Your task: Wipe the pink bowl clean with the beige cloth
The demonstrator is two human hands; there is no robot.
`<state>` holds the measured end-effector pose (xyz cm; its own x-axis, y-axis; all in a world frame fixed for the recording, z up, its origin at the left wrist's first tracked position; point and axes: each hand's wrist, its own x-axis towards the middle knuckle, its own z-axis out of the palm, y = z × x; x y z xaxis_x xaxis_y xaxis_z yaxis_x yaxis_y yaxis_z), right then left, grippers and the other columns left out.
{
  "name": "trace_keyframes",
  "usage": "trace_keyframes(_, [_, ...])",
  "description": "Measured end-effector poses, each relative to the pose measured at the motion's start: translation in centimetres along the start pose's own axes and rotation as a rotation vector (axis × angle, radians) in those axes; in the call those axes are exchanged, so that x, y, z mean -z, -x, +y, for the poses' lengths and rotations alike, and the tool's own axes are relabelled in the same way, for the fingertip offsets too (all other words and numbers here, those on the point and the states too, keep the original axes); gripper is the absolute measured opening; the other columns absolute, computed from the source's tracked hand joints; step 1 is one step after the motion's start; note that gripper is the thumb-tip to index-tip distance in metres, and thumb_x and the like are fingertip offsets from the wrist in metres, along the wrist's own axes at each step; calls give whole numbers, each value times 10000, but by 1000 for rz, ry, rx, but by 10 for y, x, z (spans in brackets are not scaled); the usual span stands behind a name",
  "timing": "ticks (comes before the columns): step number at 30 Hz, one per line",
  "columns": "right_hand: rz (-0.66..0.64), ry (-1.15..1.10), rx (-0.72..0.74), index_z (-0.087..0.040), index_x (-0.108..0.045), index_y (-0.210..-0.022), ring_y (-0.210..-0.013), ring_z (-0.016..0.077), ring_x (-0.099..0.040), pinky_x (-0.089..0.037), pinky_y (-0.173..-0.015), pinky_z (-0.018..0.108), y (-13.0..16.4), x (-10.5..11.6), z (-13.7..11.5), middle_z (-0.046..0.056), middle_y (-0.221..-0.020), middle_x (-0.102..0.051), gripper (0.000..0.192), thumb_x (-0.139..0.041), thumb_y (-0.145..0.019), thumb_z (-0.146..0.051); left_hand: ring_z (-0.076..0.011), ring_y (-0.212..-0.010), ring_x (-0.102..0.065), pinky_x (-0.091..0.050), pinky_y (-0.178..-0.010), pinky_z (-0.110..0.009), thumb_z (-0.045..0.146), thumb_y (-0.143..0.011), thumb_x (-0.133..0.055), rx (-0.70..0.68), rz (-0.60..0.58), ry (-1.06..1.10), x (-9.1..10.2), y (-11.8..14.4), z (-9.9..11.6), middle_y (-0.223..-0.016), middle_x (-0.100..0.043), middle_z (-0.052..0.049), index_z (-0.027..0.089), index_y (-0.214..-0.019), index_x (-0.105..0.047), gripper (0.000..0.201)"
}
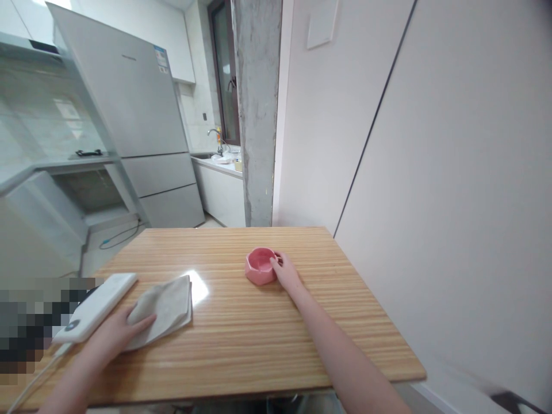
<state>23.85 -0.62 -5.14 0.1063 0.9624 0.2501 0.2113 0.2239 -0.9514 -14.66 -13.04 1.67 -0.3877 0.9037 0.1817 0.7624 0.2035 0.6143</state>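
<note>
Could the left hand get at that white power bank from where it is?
Probably yes: the left hand rests on the grey cloth, with the white power bank right beside it, nothing between.

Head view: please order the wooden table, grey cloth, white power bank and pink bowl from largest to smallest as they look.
1. wooden table
2. grey cloth
3. white power bank, close to the cloth, unsure
4. pink bowl, though farther away

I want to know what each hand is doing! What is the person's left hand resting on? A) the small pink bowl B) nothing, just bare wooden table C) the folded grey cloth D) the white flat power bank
C: the left hand lies on the folded grey cloth on the wooden table, while the right hand touches the small pink bowl.
</note>
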Motion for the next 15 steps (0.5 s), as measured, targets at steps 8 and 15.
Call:
trace_keyframes(8, [9,-25,-8,-190,-595,-1045,-931,177,-611,-460,-878,343,0,0,0,87,-1075,-647,326,-549,-753,-327,-275,-980,-603,-475,-851,-422,285,-770,-445,-281,102,112,-53,-1,133,-1027,-653,-112,159,-1026,-570,311])
trace_keyframes(15, [14,-20,-21,-198,-626,-967,-927,178,-611,-452,-892,355,-2,0,0,59,-997,-679,257,-544,-754,-316,-244,-944,-614,-369,-979,-434,97,-749,-441,-765,-248,-147,-145,3,212,-942,-674,-96,178,-968,-558,261])
